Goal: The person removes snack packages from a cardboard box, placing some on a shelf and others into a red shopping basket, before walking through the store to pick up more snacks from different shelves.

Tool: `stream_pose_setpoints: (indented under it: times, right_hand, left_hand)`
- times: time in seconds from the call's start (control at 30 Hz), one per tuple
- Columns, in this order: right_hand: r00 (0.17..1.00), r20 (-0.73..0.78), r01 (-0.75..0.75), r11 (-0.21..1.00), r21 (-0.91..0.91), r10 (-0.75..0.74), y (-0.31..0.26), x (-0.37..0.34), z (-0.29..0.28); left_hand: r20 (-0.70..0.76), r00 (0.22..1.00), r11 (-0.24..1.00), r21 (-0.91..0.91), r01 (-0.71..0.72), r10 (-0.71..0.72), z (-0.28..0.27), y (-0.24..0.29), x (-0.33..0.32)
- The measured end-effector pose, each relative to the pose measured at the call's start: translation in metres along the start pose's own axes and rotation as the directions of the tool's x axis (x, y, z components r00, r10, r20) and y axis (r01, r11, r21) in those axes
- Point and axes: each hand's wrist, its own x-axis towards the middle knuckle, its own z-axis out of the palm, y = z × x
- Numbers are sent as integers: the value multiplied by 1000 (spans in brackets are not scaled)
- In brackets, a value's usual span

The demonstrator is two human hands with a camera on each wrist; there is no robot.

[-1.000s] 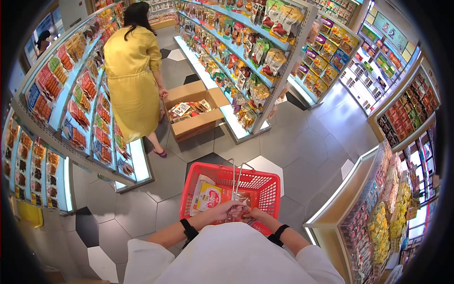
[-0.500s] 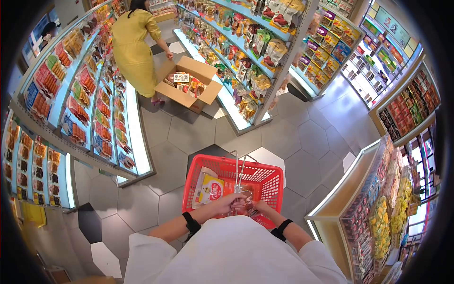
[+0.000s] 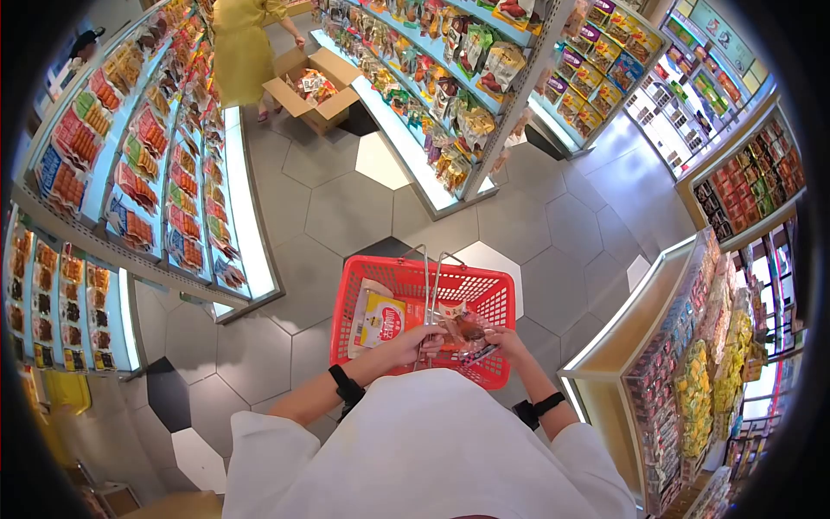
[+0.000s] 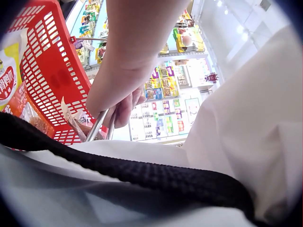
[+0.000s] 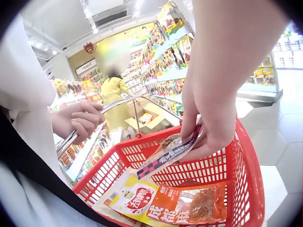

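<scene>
My left hand grips the metal handles of a red shopping basket, which hangs in front of my white shirt. Over the basket's right side, my right hand pinches a clear snack packet by its edge; a dark label strip and brown food show through the film. Inside the basket lie a yellow and white packet and an orange packet with large white characters. The left fingers curl round the handles in the right wrist view.
Ahead on the left, a person in a yellow dress stands beside an open cardboard box of packets. Shelves of snacks line the left, with another rack ahead. A wooden-sided display stands close on the right.
My right hand has moved rightward, away from my left, bringing the snack packet into clearer view. The person in yellow and the box now appear higher in the head view. My left hand keeps its grip.
</scene>
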Motion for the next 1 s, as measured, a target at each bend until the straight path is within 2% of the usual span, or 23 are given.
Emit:
stream_pose_setpoints:
  times: [0.17, 0.27, 0.37, 0.57, 0.67, 0.73, 0.83, 0.93, 1.0]
  right_hand:
    - [997, 52, 50, 989, 142, -57, -11, -25, 4]
    - [988, 56, 132, 972, 193, -145, -28, -49, 18]
    - [958, 47, 268, 938, 220, -284, -22, -42, 5]
    - [873, -80, 484, 830, 276, -482, -53, -69, 31]
    - [835, -117, 546, 786, 290, -537, -79, -84, 52]
    - [831, -122, 551, 773, 316, -542, -87, -87, 61]
    - [827, -74, 549, 774, 314, -557, -88, -84, 64]
    - [834, -24, 527, 783, 331, -551, -82, -79, 69]
    - [835, 5, 519, 791, 324, -550, -84, -78, 72]
  left_hand:
    - [-28, 1000, 999, -45, -13, 11, 3, -2, -3]
    - [-30, 1000, 999, -46, 7, -8, 4, -1, -5]
    - [-34, 999, 998, -44, -35, 33, 4, -4, -5]
    - [-57, 997, 998, -33, -58, 56, 5, 3, -19]
    - [-75, 995, 996, -48, -70, 66, 4, 2, -23]
    - [-40, 997, 995, -74, -62, 59, 1, 4, -27]
    - [-87, 993, 996, -37, -87, 83, 2, 4, -35]
    - [-6, 987, 985, -60, -161, 161, 4, 6, -44]
    - [-38, 988, 988, -40, -150, 148, 3, 8, -48]
